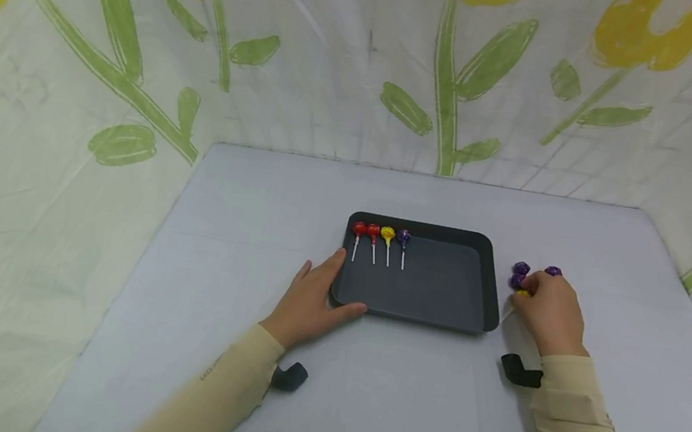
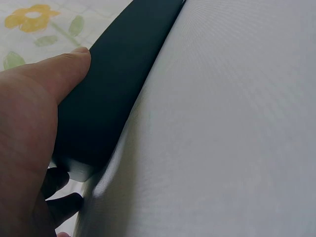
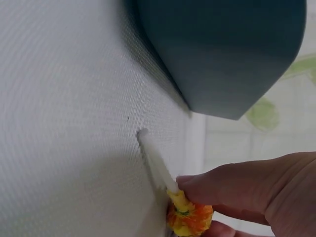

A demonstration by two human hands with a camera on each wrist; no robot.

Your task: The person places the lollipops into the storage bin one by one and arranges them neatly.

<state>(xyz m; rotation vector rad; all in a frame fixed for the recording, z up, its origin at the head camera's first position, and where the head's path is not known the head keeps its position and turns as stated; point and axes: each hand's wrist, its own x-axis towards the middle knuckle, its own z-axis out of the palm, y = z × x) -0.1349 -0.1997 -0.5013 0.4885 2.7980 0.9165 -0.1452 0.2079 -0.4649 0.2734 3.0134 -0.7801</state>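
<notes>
My right hand (image 1: pixel 549 314) pinches a lollipop in a yellow and orange wrapper (image 3: pixel 190 217) just right of the tray, between thumb and fingers at its head. Its white stick (image 3: pixel 157 160) points toward the tray in the right wrist view. Purple-wrapped lollipops (image 1: pixel 521 268) lie by that hand, partly covered by it. My left hand (image 1: pixel 309 301) rests on the near left corner of the dark grey tray (image 1: pixel 438 307), thumb and fingers spread along two sides. Inside the tray, two red lollipops (image 1: pixel 373 231), a yellow lollipop (image 1: pixel 388 234) and a purple lollipop (image 1: pixel 404 238) stand in a row, sticks toward me.
A white cloth-covered table (image 1: pixel 253 233) lies under everything. Behind and beside it hangs a pale sheet (image 1: pixel 322 91) painted with yellow flowers and green leaves. A black wrist mount (image 1: pixel 521 371) sticks out from the right sleeve, another mount (image 1: pixel 290 378) from the left.
</notes>
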